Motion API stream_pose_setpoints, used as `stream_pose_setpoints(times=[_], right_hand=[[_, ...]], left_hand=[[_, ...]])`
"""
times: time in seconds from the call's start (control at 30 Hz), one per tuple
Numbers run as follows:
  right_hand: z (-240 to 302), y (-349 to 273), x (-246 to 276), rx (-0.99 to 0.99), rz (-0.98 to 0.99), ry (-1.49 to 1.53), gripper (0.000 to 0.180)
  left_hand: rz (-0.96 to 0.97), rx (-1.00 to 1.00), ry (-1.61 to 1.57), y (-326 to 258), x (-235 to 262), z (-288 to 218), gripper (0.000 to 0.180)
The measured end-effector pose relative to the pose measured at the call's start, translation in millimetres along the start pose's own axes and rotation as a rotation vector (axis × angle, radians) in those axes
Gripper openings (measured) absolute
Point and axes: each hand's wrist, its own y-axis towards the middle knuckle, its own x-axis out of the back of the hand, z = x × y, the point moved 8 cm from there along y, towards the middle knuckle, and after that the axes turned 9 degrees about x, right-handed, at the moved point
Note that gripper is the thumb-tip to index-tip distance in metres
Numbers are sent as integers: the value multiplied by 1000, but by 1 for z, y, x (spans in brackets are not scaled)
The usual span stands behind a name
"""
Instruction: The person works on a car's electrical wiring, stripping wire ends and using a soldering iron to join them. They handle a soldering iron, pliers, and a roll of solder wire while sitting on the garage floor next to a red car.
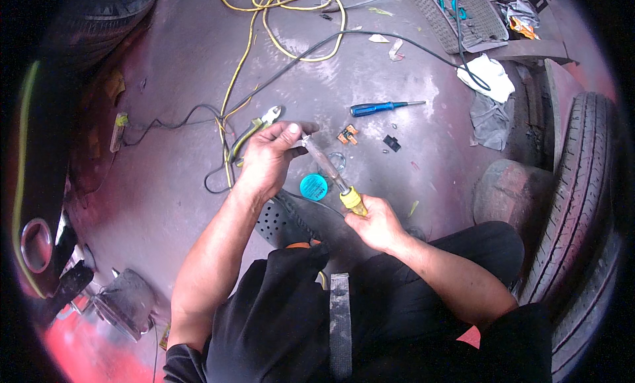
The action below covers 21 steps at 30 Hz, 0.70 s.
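My right hand [376, 223] is closed around the yellow handle of a soldering iron [353, 201], which points up and to the left. A clear tube-shaped cover [323, 161] sits over its front part. At the far end of that cover, my left hand [270, 155] pinches with thumb and fingers; the exact grip is partly hidden. Beyond the left hand lie cutting pliers [264, 120] with yellow-green handles. Below the cover rests a round teal tin [313, 187], with a small coil of thin wire [338, 161] beside it.
A blue screwdriver [380, 108], orange-and-black pieces [347, 134] and a black connector [392, 143] lie on the floor. Yellow cable [228, 92] and dark cable [397, 36] cross it. Tires [579, 178] stand at right, a grey basket [456, 19] far right, a vehicle wheel [106, 19] far left.
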Motion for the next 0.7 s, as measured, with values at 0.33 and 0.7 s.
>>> stream_pose_setpoints(times=[0.33,0.7], right_hand=[[6,-1,0,36,-14,-37,23],[7,-2,23,20,-270,63,29]], left_hand=[[16,-50,175,-6,0,-3,51],[-529,-122,1498,-6,64,8,34]])
